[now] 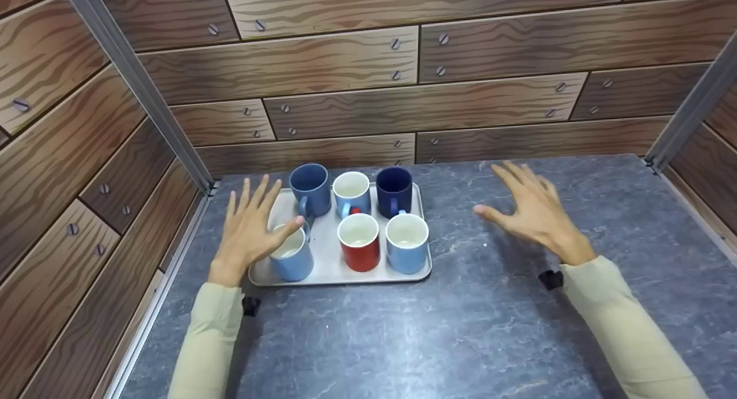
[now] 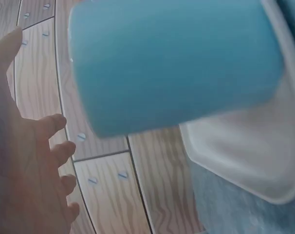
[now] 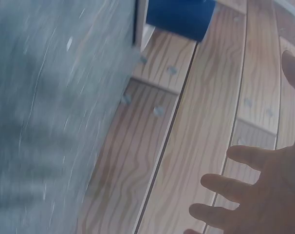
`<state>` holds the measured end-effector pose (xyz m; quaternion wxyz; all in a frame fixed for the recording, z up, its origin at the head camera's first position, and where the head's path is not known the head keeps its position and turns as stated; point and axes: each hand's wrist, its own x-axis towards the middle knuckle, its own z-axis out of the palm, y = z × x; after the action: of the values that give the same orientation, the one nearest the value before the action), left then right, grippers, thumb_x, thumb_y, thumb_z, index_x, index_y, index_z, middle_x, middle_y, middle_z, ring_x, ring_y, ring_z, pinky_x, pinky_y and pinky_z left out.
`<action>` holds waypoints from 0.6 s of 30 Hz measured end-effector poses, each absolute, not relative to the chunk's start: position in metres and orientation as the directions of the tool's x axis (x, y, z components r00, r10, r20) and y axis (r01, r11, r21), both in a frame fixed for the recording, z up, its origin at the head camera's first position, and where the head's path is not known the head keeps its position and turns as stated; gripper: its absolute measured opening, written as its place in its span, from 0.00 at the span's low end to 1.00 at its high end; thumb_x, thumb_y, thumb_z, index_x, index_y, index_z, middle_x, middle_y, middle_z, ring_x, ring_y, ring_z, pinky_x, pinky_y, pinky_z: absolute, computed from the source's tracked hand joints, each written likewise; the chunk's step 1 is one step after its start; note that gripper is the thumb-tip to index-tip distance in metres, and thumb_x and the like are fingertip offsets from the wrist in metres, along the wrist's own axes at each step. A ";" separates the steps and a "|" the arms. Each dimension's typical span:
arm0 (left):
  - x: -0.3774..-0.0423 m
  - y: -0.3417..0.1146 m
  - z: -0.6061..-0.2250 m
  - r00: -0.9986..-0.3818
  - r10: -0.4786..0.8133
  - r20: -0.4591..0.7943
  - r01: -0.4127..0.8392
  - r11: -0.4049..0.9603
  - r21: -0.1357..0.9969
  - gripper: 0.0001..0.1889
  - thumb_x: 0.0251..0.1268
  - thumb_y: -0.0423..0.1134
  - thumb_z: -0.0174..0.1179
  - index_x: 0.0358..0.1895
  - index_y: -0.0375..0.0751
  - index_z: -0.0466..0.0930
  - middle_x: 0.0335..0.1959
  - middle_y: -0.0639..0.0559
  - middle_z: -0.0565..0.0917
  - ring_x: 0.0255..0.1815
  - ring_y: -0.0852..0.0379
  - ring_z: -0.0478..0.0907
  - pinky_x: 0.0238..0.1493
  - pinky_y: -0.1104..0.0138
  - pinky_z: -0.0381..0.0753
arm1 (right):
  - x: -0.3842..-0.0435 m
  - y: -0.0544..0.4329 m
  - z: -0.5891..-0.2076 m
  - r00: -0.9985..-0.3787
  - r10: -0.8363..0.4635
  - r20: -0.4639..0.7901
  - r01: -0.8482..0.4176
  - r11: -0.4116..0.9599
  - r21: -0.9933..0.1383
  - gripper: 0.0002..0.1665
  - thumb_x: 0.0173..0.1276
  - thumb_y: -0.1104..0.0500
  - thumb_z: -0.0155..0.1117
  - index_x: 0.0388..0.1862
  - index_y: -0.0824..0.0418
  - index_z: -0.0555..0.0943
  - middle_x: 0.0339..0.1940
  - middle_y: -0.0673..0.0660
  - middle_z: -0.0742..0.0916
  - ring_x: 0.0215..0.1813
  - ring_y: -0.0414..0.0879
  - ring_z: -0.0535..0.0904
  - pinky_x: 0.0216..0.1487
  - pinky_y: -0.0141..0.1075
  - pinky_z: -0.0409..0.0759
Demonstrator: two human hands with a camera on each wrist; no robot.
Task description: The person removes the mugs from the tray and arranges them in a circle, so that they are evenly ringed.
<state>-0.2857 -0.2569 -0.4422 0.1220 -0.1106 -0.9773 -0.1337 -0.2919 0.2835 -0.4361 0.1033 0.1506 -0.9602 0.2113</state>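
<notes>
A white tray (image 1: 327, 258) carries several mugs in two rows. Its back row has a grey-blue mug (image 1: 315, 202), a light blue mug (image 1: 361, 203) and a navy mug (image 1: 396, 198); in front are a light blue mug (image 1: 295, 265), a red mug (image 1: 361, 255) and another light blue mug (image 1: 407, 256). My left hand (image 1: 244, 238), fingers spread, hovers beside the tray's left end, its thumb overlapping the front-left mug in the head view. The left wrist view shows a gap between hand and light blue mug (image 2: 172, 68). Holding nothing, my right hand (image 1: 532, 212) is raised well right of the tray, fingers extended.
A grey marbled tabletop (image 1: 437, 335) lies under everything. Wood-patterned panels (image 1: 345, 82) enclose it at the back and sides, with metal posts (image 1: 138, 88) in the corners. Table surface stretches between the tray and my right hand.
</notes>
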 end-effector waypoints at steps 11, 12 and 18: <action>-0.259 -0.286 -0.472 -0.918 0.223 0.329 0.317 0.910 0.269 0.51 0.70 0.70 0.59 0.88 0.48 0.55 0.89 0.43 0.56 0.90 0.35 0.40 0.88 0.39 0.34 | -0.282 0.235 -0.446 -0.890 -0.373 0.264 -0.454 0.780 -0.430 0.60 0.69 0.26 0.68 0.88 0.55 0.58 0.87 0.63 0.65 0.87 0.66 0.58 0.82 0.74 0.49; -0.258 -0.288 -0.475 -0.916 0.225 0.333 0.322 0.907 0.271 0.51 0.69 0.70 0.60 0.88 0.48 0.55 0.88 0.43 0.56 0.90 0.35 0.41 0.88 0.39 0.34 | -0.281 0.231 -0.448 -0.888 -0.379 0.260 -0.458 0.775 -0.436 0.61 0.68 0.26 0.68 0.88 0.55 0.59 0.87 0.63 0.65 0.86 0.66 0.58 0.83 0.73 0.50; -0.250 -0.303 -0.492 -0.923 0.240 0.302 0.330 0.896 0.296 0.57 0.63 0.71 0.66 0.87 0.43 0.54 0.88 0.43 0.56 0.90 0.35 0.44 0.89 0.40 0.38 | -0.277 0.209 -0.463 -0.881 -0.410 0.237 -0.473 0.725 -0.502 0.63 0.66 0.26 0.70 0.88 0.55 0.59 0.86 0.62 0.67 0.85 0.65 0.63 0.82 0.72 0.55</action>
<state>-0.2499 -0.3033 -0.4916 0.1301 -0.1476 -0.9650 -0.1734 -0.2767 0.2089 -0.4633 0.0548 0.2381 -0.9270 0.2846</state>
